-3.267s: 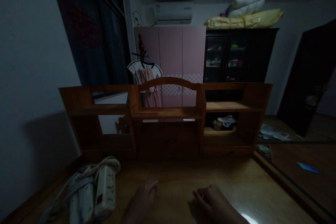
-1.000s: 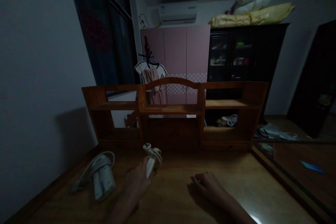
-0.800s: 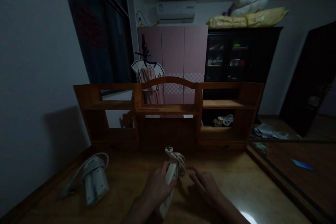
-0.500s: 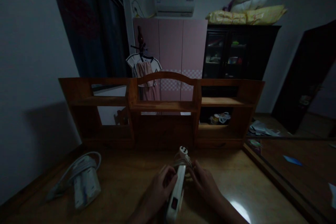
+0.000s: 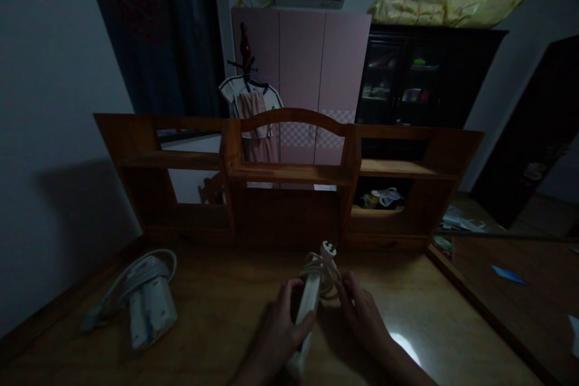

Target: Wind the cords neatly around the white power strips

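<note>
Power strip [image 5: 309, 297] I hold: smooth plastic, low sheen | its cord [image 5: 315, 266]: matt, plastic-looking | tabletop [image 5: 217, 313] before me: wood, glossy, throwing a bright glare | shelf unit [image 5: 289, 174]: wood, visible grain, satin | hanging shirt [image 5: 271, 99]: matt cloth | yellow bags [image 5: 479, 10]: shiny, crinkled plastic

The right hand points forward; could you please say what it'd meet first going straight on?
Likely the coiled off-white cord ahead, which the right hand may be touching; depth is unclear.

The head camera looks forward and down over the nearby tabletop [image 5: 208, 292]
</note>
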Demonstrator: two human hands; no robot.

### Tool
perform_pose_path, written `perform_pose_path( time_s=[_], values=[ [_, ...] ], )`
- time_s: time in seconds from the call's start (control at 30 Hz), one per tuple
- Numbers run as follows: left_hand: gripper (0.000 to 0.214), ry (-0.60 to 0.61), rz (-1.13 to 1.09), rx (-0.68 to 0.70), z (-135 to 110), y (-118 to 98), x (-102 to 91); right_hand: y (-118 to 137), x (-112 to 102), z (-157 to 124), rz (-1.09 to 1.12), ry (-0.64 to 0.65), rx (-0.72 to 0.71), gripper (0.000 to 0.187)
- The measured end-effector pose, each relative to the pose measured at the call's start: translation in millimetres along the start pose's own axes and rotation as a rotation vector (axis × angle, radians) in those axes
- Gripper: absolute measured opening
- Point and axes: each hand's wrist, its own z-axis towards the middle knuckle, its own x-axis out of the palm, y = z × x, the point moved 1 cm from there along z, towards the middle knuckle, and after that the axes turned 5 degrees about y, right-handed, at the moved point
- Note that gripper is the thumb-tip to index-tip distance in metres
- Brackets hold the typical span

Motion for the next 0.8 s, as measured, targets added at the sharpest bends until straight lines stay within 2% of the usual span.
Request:
perform_pose_path(
  time_s=[0.13,0.3,0.43,0.5,0.63,0.8],
  values=[
    [0.048,0.037,-0.262,-0.068,8.6,16.9,-6.0,6.3,-10.1,2.0,0.010,-0.129,0.077,0.017],
    [0.049,-0.025,-0.633,-0.173,16.2,35.6,-11.3,11.1,-28.2,4.7,0.140,-0.312,0.155,0.019],
    [0.053,0.091,-1.007,-0.322,22.3,39.5,-11.9,9.4,-38.4,9.3,0.215,-0.471,0.175,0.022],
    [0.052,0.125,-1.129,-0.378,26.7,36.6,-12.6,6.2,-40.9,11.6,0.263,-0.509,0.184,0.023],
    [0.049,0.017,-1.164,-0.474,27.1,22.7,-15.3,-2.5,-41.5,13.8,0.437,-0.501,0.290,0.027],
    [0.047,0.012,-1.165,-0.417,9.8,2.3,-20.1,-5.0,-40.0,13.5,0.477,-0.482,0.342,0.031]
  ],
)
